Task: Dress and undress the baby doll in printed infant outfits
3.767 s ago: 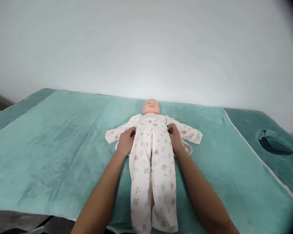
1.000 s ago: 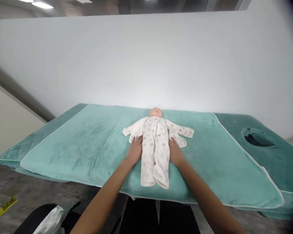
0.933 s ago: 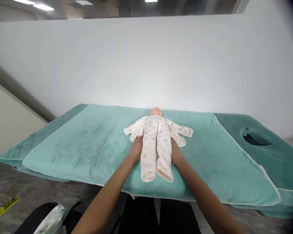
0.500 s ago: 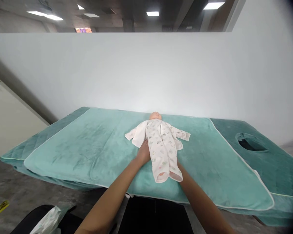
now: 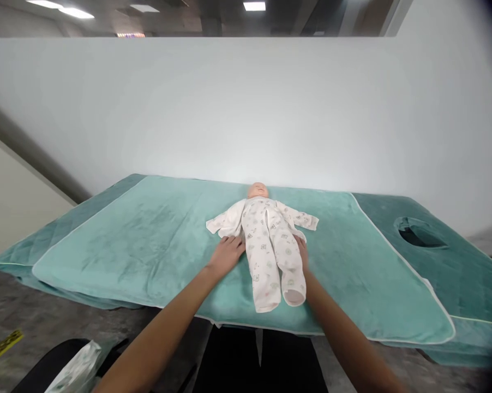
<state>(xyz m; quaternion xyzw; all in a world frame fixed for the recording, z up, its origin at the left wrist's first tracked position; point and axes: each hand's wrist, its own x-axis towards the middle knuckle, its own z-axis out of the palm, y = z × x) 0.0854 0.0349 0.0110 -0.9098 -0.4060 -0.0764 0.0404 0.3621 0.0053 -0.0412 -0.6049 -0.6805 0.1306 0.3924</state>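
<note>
A baby doll (image 5: 258, 190) lies on its back on the bed, head toward the wall. It wears a white printed jacket (image 5: 228, 218) with both sleeves spread, under white printed trousers or a romper (image 5: 265, 251) whose legs point toward me. My left hand (image 5: 228, 254) rests palm down beside the doll's hip, fingers apart at the jacket's lower edge. On the other side, my right hand (image 5: 303, 254) touches the garment near the jacket's right hem. Its fingers are mostly hidden by the cloth. The left trouser leg hangs straight; the right one is slightly bent.
A light green blanket (image 5: 148, 234) covers most of the bed, over a darker green cover (image 5: 467, 284) with a face hole (image 5: 420, 233) at right. A white wall (image 5: 246, 114) stands behind. Below left are a black chair (image 5: 45, 360) and a plastic packet (image 5: 76, 368).
My left hand has moved out leftward from under the doll's side to the jacket's edge. My right hand has come up along the other side. The trouser legs have shifted and spread apart.
</note>
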